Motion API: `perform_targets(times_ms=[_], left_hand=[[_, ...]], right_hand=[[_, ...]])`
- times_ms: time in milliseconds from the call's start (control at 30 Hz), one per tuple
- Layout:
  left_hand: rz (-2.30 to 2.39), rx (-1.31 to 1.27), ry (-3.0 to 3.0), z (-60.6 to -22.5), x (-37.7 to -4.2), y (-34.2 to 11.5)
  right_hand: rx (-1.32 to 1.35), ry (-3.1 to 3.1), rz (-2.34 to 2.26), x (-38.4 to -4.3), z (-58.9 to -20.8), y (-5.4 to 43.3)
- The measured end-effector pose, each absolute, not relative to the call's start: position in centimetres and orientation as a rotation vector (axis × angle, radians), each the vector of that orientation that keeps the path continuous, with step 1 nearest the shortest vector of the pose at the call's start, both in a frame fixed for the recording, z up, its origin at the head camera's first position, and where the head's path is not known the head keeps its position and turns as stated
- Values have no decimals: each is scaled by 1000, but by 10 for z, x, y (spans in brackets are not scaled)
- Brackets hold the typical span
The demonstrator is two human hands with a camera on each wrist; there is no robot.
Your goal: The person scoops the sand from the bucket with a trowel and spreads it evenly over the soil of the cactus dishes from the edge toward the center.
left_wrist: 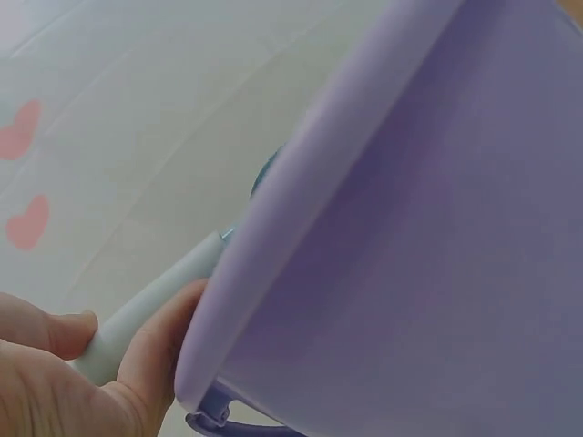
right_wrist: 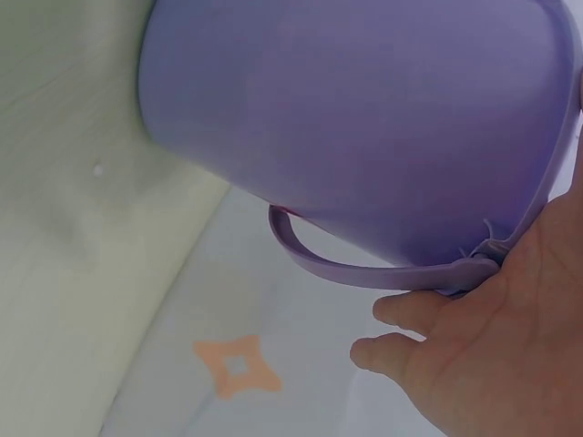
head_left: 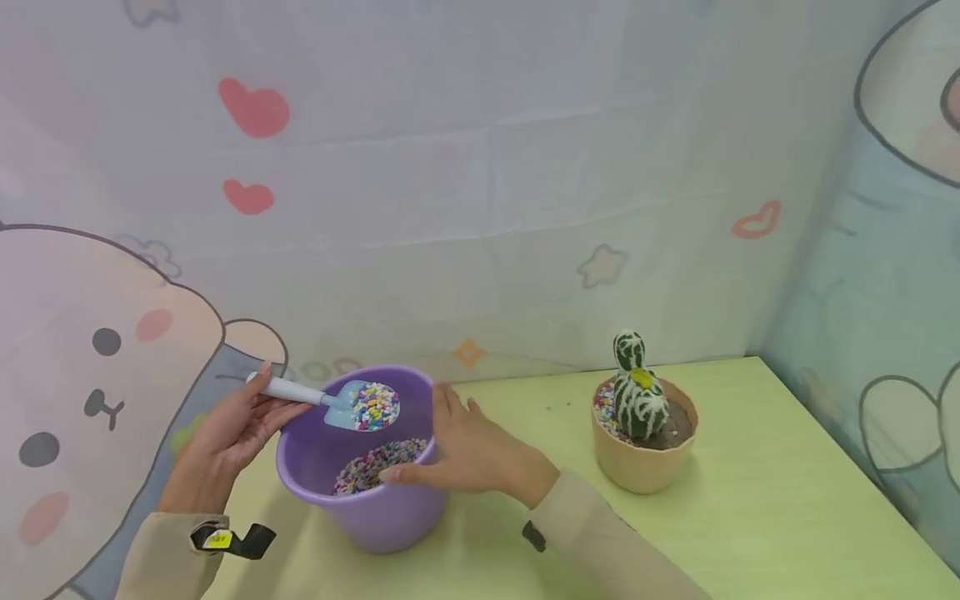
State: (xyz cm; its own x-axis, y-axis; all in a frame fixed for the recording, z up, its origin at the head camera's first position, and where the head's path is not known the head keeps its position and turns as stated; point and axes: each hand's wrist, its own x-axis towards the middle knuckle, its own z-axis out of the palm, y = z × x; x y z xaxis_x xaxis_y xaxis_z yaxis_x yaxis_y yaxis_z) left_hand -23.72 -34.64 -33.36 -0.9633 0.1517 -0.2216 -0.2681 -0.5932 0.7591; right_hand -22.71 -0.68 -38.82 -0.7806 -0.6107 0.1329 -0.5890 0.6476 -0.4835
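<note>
A small shovel (head_left: 339, 408) with a pale handle and light blue blade is pinched by my left hand (head_left: 238, 429) between thumb and fingers. Its blade carries multicoloured pebbles (head_left: 377, 407) over a purple bucket (head_left: 390, 525), inside which more pebbles (head_left: 375, 468) lie. My right hand (head_left: 480, 446) holds the bucket's right rim, thumb over the edge and fingers along the outside. In the left wrist view the shovel handle (left_wrist: 150, 305) shows beside the rim, most of the blade hidden. The right wrist view has my palm (right_wrist: 519, 337) against the rim near the bucket's handle (right_wrist: 364, 273).
To the right on the light green table (head_left: 757, 500) stands a peach-coloured pot (head_left: 645, 467) with a cactus (head_left: 641, 400), pebbles on the left of its soil (head_left: 678, 423). A printed cloth (head_left: 525, 192) hangs behind the table. Tiny bits lie near the back edge.
</note>
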Motion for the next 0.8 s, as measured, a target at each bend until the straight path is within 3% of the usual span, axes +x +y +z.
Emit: perform_targets(times_ms=[800], left_hand=[[2680, -145, 1111, -335, -218, -348]], right_hand=[[-1026, 3036, -359, -224, -381, -10]])
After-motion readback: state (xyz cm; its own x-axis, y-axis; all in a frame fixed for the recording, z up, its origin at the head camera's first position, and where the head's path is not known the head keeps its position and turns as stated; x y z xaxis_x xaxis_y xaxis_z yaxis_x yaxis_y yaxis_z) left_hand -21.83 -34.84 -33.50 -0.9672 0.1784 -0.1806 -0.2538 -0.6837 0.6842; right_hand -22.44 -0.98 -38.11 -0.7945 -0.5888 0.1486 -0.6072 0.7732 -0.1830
